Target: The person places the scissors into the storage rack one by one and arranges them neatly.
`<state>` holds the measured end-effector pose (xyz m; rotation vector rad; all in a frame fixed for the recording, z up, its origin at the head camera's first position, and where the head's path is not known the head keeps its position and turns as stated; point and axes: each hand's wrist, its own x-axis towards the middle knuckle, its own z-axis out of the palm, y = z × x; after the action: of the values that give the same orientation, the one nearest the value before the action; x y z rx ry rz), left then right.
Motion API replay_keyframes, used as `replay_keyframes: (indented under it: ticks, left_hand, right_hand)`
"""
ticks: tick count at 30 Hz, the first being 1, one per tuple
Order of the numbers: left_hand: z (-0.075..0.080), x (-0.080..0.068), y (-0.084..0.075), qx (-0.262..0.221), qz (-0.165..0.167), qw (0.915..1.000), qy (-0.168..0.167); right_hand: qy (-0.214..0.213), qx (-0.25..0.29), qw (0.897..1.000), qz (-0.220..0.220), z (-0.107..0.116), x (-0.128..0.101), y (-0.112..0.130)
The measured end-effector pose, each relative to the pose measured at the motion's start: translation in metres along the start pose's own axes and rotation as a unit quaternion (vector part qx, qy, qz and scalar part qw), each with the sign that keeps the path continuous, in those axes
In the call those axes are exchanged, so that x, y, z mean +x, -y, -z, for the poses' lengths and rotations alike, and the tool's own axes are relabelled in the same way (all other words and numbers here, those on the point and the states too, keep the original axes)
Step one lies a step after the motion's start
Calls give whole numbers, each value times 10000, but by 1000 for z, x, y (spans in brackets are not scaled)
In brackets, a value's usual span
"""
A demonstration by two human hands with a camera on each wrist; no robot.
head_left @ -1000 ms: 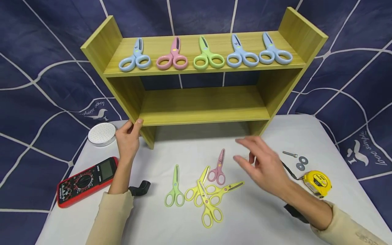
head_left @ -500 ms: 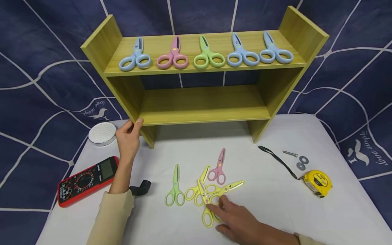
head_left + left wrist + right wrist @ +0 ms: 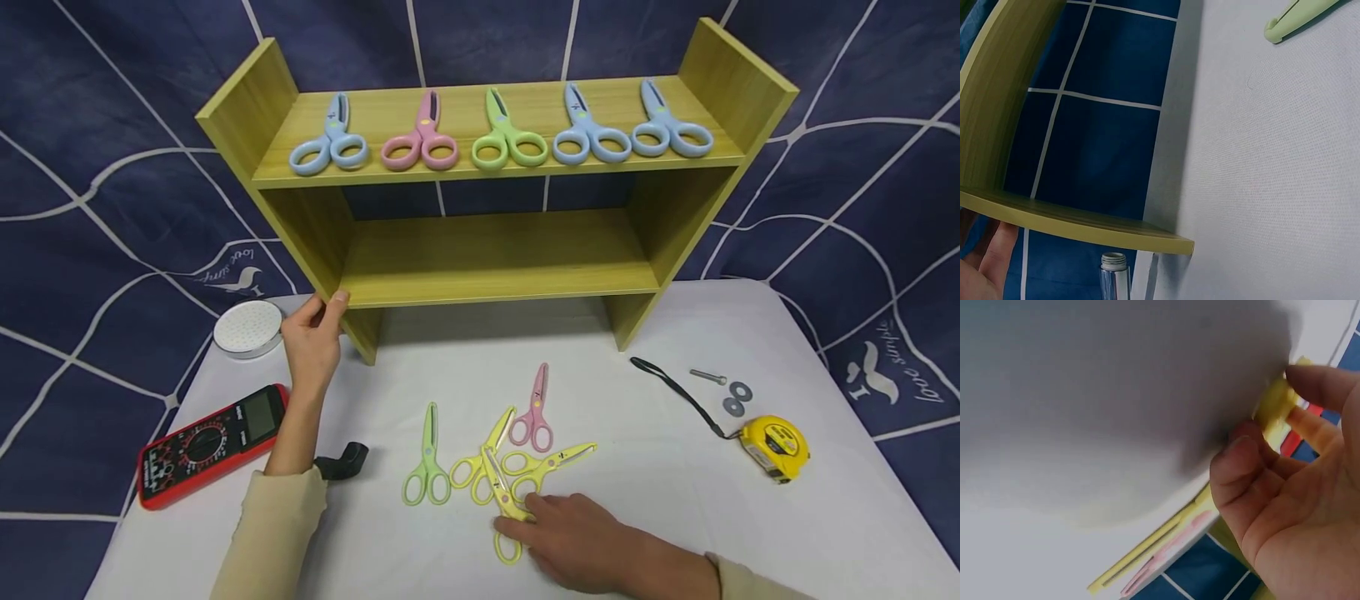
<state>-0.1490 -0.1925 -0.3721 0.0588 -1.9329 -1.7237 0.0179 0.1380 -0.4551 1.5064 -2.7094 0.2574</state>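
Note:
My left hand (image 3: 326, 304) grips the bottom front corner of the left side panel of a yellow-green wooden shelf (image 3: 495, 275); in the left wrist view the hand (image 3: 985, 269) shows under the shelf board (image 3: 1072, 215). My right hand (image 3: 525, 521) lies on the white table at the front and pinches the handle of a yellow pair of scissors (image 3: 504, 500). The right wrist view shows my fingers (image 3: 1254, 447) curled round that yellow handle (image 3: 1274, 403). Two more yellow pairs (image 3: 551, 460) cross it. A green pair (image 3: 427, 467) and a pink pair (image 3: 534, 412) lie close by.
Several scissors (image 3: 508, 137) line the top shelf; the lower shelf is bare. At the left are a red multimeter (image 3: 210, 442), a white disc (image 3: 249, 327) and a black clip (image 3: 341, 461). At the right are a yellow tape measure (image 3: 776, 446), a bolt and washers (image 3: 731, 398).
My right hand has come down from mid-air near the shelf to the front of the table and taken hold of the nearest yellow scissors. The left hand has stayed on the shelf.

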Motion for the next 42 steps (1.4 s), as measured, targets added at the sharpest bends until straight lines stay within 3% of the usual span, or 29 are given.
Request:
replay_keyframes:
  ticks: [8,12,17,22,25,31,36,42]
  left_hand:
    - [-1,-1,-1,158,-54,9999,19]
    - [0,0,-2,187,-86,9998,-7]
    - [1,-1,-2,260,-158,9995,-15]
    - [2,-1,-1,283,-129,9995,-35]
    - [1,0,1,147,-146,9998,-18]
    - [1,2,3,-87,-242,9997,-7]
    - [1,2,3,-161,-278,9995,-22]
    - [1,2,3,-94,-138,9999,14]
  right_hand:
    - [108,234,9995,209,4,6,-5]
    - [-55,447,9988,209,2,8,-7]
    - [-968,430,9942,194,9,21,-12]
    - [-2067,419,9774,115,47,54,-26]
    - [-2328,299,9720,-68,73,76,-35]
    - [-1864,328,9809,-450,109,115,-51]
    - [-1491,313,9872,-477,118,144,-60]
    - [-1396,113,9882,-627,124,177,-65]
